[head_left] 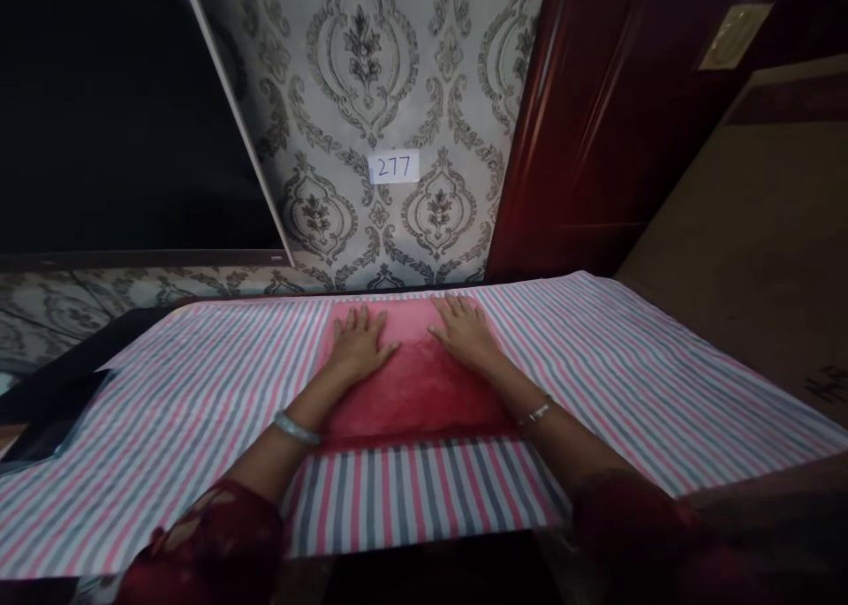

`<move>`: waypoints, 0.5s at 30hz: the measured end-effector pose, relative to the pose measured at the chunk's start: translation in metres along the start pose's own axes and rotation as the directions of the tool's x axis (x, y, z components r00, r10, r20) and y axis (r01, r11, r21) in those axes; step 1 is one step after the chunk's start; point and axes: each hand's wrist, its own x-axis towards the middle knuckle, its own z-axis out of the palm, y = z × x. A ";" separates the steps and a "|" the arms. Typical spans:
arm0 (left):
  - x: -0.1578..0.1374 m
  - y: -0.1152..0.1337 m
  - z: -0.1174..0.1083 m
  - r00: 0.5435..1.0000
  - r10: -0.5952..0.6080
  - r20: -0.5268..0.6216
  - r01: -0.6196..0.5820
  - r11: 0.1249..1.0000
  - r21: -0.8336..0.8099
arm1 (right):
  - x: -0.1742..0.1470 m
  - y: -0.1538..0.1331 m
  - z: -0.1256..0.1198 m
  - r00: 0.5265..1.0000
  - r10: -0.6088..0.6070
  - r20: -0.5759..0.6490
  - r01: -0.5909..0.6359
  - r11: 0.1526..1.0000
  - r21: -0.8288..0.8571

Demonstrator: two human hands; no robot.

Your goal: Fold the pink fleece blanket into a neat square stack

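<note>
A red, roughly rectangular piece of soft-looking material, paler pink along its far part, lies flat on a striped cloth. What kind of item it is, I cannot make out. My left hand rests on its far left part, palm down with the fingers spread. On the far right part lies my right hand, also palm down, fingers stretched forward. Both hands touch the red material and hold nothing. A pale bangle circles my left wrist and a thin bracelet my right.
Patterned wallpaper with a paper label reading 277 rises behind the cloth. A large dark screen stands at the left. To the right are a dark red door or panel and a big cardboard box. A dark flat object lies at the left edge.
</note>
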 end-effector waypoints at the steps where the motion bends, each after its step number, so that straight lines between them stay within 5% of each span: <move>1: 0.006 0.000 0.006 0.999 -0.041 -0.002 0.041 0.999 0.024 | 0.006 -0.001 0.007 0.999 0.041 0.030 -0.039 0.998 -0.040; 7: 0.009 -0.015 0.032 0.995 -0.096 -0.004 0.096 0.994 0.043 | 0.001 0.015 0.042 0.994 0.092 0.056 -0.086 0.991 -0.103; 15: 0.011 -0.018 0.034 0.995 -0.088 -0.052 0.090 0.995 0.040 | 0.004 0.006 0.024 0.989 0.115 0.089 -0.115 0.993 -0.010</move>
